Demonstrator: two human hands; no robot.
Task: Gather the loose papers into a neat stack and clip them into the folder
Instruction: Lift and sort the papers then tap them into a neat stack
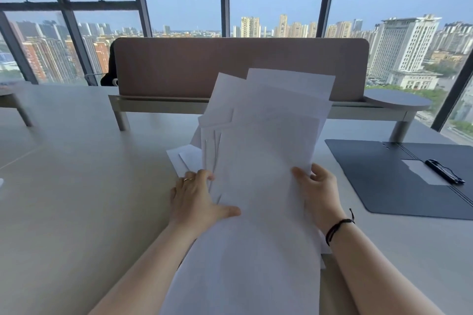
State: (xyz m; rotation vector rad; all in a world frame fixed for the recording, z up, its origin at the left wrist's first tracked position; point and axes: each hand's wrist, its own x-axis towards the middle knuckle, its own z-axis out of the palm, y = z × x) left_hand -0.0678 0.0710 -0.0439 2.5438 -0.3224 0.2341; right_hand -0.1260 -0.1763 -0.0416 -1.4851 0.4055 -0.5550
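Note:
A fanned, uneven bundle of white papers [266, 140] is raised off the grey desk in front of me, with its sheets askew. My left hand [197, 194] grips the bundle's left edge, thumb on the front sheet. My right hand [317, 189] holds the right edge, thumb in front and fingers behind. One or two more sheets [185, 158] lie flat on the desk behind my left hand. The dark folder [384, 179] lies open on the desk to the right, with a black clip [444, 171] on its spine area.
A brown divider panel [179, 66] on a raised shelf [158, 105] runs across the back of the desk [76, 174]. A round grey side top [399, 100] sits at the back right. Large windows stand behind.

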